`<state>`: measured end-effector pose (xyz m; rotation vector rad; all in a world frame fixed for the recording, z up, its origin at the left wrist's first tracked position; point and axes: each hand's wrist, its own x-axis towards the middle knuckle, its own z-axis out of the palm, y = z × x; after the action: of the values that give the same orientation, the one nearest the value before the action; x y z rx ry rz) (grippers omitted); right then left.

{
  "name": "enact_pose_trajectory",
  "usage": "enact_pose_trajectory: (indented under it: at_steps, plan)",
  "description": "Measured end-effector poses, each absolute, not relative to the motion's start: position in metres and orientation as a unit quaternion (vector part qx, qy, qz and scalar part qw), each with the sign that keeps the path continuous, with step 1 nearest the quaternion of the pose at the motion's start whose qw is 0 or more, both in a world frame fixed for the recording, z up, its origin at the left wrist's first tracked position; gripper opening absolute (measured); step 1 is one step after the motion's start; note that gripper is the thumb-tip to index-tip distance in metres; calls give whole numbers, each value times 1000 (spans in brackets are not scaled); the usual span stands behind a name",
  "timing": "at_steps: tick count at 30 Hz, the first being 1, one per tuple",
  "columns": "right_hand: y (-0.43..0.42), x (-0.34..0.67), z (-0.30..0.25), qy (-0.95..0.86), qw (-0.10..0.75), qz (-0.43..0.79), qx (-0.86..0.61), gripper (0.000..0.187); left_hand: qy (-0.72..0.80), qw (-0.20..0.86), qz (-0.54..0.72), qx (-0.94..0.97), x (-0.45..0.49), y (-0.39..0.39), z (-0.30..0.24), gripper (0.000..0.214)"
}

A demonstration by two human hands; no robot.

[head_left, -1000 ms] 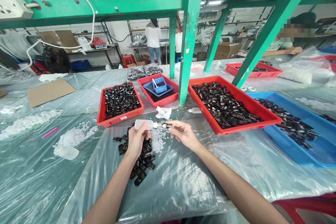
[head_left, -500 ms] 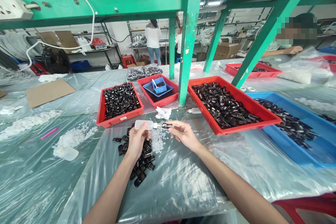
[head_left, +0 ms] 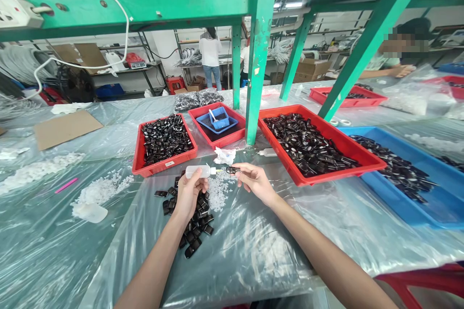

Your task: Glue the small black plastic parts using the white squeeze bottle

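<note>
My left hand (head_left: 191, 193) is closed round a translucent squeeze bottle (head_left: 198, 171), held lying on its side with its nozzle to the right. A small black plastic casing (head_left: 232, 170) is pinched between the thumb and fingers of my right hand (head_left: 254, 182). The nozzle tip points at the casing's left end; whether they touch I cannot tell. Beneath both hands lie small white plastic pieces (head_left: 218, 194), scattered on the plastic sheet. A heap of black casings (head_left: 195, 224) spreads under and beside my left wrist.
Red trays of black parts stand left (head_left: 165, 166) and right (head_left: 366, 168), and a blue tray (head_left: 455, 212) is further right. Green posts (head_left: 258, 63) rise from the table. A second bottle (head_left: 267, 152) lies behind my right hand. A person's hand (head_left: 402, 71) shows at far right.
My right hand has moved slightly right with the casing, which now sits a little further from the bottle's nozzle. The left hand holds the bottle almost still.
</note>
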<state>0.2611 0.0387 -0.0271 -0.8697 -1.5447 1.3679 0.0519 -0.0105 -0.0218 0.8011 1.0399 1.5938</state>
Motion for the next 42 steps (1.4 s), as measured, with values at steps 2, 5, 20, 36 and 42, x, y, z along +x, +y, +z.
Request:
enact_pose_trajectory:
  at_steps: [2,5,20,36,42]
  plan:
    - [45,267,-29,-639,446,508,-368,44,426,514,671,323,51,-11,-21,34]
    - [55,279,-30,-691,445,374,-429,35,417,513,688,299,48,-10,-18,33]
    - [61,300,-28,-771,269,136,-561,31,398,520,714,249,43,-10,-10,35]
    - [-5,224,-45,-951,191,84,-228,39,384,527,715,253,40,-8,-10,34]
    - [0,227,-40,-910,301,142,-248,27,387,518,720,253,39,-8,-9,36]
